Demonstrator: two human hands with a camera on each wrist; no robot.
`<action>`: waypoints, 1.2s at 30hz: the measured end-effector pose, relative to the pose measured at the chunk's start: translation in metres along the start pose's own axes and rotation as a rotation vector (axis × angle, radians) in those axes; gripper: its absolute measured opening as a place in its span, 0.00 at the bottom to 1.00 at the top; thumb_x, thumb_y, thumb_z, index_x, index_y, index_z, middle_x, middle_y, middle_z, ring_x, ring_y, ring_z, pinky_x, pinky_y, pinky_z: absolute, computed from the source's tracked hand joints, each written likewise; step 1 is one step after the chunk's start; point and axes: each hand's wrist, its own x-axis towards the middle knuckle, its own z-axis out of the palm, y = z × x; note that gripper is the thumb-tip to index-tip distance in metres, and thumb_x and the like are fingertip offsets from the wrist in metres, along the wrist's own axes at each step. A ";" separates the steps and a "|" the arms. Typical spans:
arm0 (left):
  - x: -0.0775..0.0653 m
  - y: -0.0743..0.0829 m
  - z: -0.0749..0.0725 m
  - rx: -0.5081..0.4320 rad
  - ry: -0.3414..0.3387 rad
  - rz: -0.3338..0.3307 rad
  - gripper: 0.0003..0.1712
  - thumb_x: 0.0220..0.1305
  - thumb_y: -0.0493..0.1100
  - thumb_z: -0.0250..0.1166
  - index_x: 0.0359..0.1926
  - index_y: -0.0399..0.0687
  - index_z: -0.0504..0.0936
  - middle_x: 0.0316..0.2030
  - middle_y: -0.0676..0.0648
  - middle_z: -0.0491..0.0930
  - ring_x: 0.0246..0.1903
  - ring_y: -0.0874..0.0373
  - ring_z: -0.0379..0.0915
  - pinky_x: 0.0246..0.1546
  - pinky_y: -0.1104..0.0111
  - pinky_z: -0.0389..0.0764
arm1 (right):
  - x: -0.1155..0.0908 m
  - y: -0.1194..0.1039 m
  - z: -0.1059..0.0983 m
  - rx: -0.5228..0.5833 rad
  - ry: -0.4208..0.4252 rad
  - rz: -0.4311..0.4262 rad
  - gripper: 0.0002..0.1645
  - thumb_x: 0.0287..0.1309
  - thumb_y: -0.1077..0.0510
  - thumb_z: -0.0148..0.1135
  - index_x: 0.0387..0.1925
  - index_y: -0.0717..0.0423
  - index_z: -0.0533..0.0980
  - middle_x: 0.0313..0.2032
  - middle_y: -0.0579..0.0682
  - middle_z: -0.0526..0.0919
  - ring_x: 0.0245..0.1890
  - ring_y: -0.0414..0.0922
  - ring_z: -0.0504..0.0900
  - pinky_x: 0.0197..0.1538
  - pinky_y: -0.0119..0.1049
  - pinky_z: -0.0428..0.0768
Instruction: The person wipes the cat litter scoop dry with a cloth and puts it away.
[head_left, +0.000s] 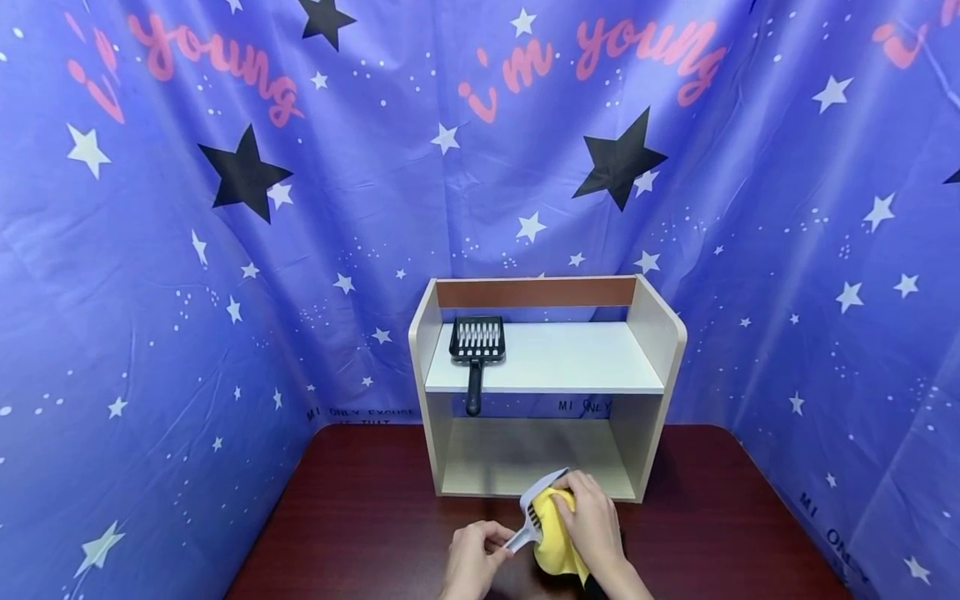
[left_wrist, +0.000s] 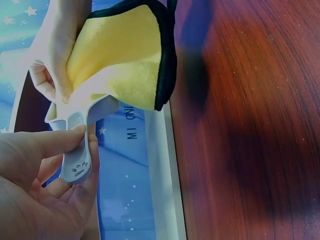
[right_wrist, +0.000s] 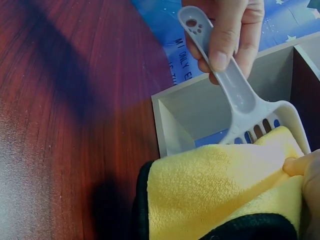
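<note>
My left hand (head_left: 474, 557) pinches the handle of a light grey slotted litter scoop (right_wrist: 240, 97), thumb on top and fingers beneath. Paw-shaped holes mark the handle's end. In my right hand (head_left: 592, 517) is a yellow cloth (right_wrist: 215, 175) with black edging, gripped against the scoop's slotted head. The cloth covers much of the head, and its loose part hangs down, as the left wrist view shows (left_wrist: 125, 60). Both hands are above the table, in front of the shelf.
A two-tier wooden shelf (head_left: 544, 358) with a white upper board stands at the table's back. On that board lies a black slotted scoop (head_left: 477, 342), its handle jutting over the front edge. The dark red table (head_left: 360, 508) is bordered by blue star-patterned curtains (head_left: 360, 208).
</note>
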 end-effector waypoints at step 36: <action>-0.002 -0.022 -0.020 0.214 0.087 0.068 0.13 0.43 0.35 0.73 0.26 0.62 0.86 0.25 0.63 0.79 0.26 0.71 0.71 0.25 0.71 0.71 | 0.032 0.015 -0.030 0.048 0.044 -0.023 0.15 0.42 0.64 0.73 0.35 0.48 0.82 0.33 0.40 0.81 0.35 0.39 0.75 0.37 0.37 0.73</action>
